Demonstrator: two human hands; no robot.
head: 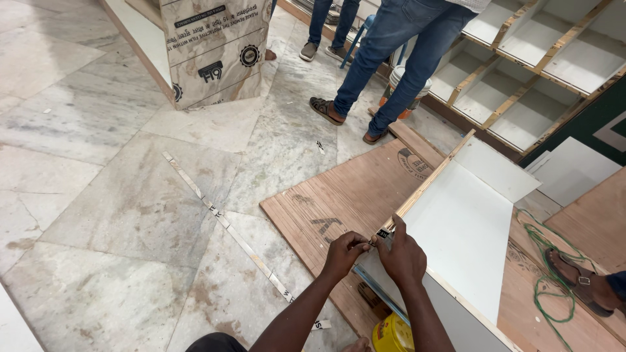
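We saw the left hand (343,253) and the right hand (402,255) meet at the near end of a white panel (464,225) standing on edge over a plywood sheet (345,195) on the marble floor (117,215). The left hand was curled, its fingertips pinched on something small and dark at the panel's raw wooden edge (427,182); we could not tell what it was. The right hand was closed over the same corner, gripping the panel's end from above, thumb side toward the left hand. The two hands were just beside each other, nearly touching.

The panel ran away from us toward a shelf unit (528,65) lying on the floor, with a second white board (495,168) set across its far end. A thin strip (225,221) lay diagonally on the floor, left of the plywood. A yellow can (393,334) sat below the hands, beside the panel's base. A green cord (544,274) looped on the plywood at right, near a sandalled foot (580,281). A person in jeans (398,52) stood beyond, next to a white bucket (407,88). A wrapped panel (212,49) stood at upper left.
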